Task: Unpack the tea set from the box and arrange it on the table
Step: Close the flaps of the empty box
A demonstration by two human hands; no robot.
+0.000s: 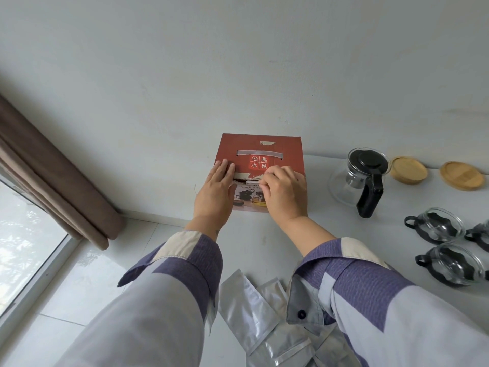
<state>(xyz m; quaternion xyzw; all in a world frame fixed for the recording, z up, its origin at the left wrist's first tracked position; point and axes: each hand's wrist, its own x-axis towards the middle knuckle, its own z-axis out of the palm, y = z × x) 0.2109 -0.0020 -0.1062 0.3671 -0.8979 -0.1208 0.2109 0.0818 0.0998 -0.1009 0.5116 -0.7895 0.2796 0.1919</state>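
Note:
A red cardboard tea-set box (264,148) with a grey handle strap stands closed against the wall at the table's back. My left hand (215,190) lies flat on its top left, fingers together. My right hand (284,190) rests curled on the torn flap at the front right edge of the top. To the right stand a glass teapot (357,176) with a black lid and handle, two round wooden coasters (408,170) (461,176), and glass cups in black holders (439,225) (453,264).
The white table (251,242) meets a white wall behind. Silver foil pouches (251,308) lie at the near edge between my sleeves. A brown curtain (53,176) and a window are on the left, above a tiled floor.

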